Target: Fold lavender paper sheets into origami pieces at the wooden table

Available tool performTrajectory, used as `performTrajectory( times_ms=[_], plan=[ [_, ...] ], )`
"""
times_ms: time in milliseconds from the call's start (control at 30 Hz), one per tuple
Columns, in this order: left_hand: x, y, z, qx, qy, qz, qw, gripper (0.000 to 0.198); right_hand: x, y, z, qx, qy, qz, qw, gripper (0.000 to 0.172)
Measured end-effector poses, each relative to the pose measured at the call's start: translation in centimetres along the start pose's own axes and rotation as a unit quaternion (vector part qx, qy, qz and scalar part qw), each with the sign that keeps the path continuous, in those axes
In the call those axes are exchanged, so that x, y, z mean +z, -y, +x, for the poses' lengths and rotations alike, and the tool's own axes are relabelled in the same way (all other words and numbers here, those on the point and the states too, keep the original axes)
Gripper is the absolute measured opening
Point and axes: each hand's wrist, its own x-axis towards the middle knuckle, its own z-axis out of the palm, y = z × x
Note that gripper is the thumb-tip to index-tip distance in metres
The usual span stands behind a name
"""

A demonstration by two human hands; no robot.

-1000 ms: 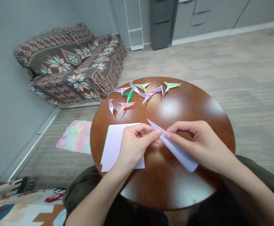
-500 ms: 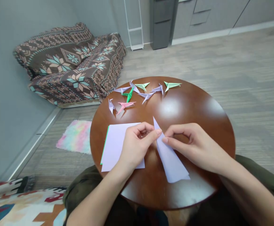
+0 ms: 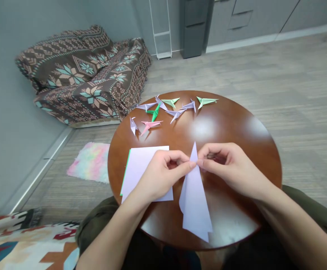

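Observation:
A folded sheet of lilac paper [image 3: 196,202], long and narrow with its point upward, is held above the near half of the round table. My left hand [image 3: 167,170] pinches it between thumb and forefinger on the left edge, a little below the tip. On the opposite edge, at the same height, my right hand [image 3: 222,161] pinches it too, thumb toward me. Its lower end fans out into loose layers. Left of it lies a stack of square paper [image 3: 143,161], lilac on top with a green edge showing, partly covered by my left hand and forearm.
Several folded paper birds lie at the table's far left, among them a pink bird [image 3: 150,126], a dark green bird [image 3: 153,112] and a pale green bird [image 3: 205,101]. The brown table [image 3: 236,123] has a rounded edge. Beyond it stands a sofa [image 3: 93,82] with a patterned cover.
The folded lilac paper has turned more upright, and its lower end has swung left and toward me. My right hand has moved slightly up and left, now closer to my left hand.

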Motion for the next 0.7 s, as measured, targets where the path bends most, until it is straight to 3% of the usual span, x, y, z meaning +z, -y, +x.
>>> performTrajectory(
  times_ms=[333, 500, 567, 700],
  plan=[
    [0.5, 0.1, 0.1, -0.016, -0.002, -0.042, 0.999, 0.013, 0.6, 0.2, -0.2, -0.070, -0.138, 0.016, 0.988, 0.012],
    [-0.3, -0.2, -0.1, -0.026, -0.026, -0.021, 0.999, 0.016, -0.6, -0.2, 0.1, -0.058, -0.099, 0.006, 0.993, 0.014],
    [-0.6, -0.2, -0.1, -0.031, -0.011, 0.000, 0.999, 0.014, -1.8, 0.1, 0.1, -0.050, -0.066, -0.039, 0.996, 0.011],
    [-0.6, -0.1, -0.2, -0.058, 0.024, 0.062, 0.996, 0.005, -3.5, 1.5, -0.1, -0.099, -0.087, -0.164, 0.978, 0.016]
  ],
)
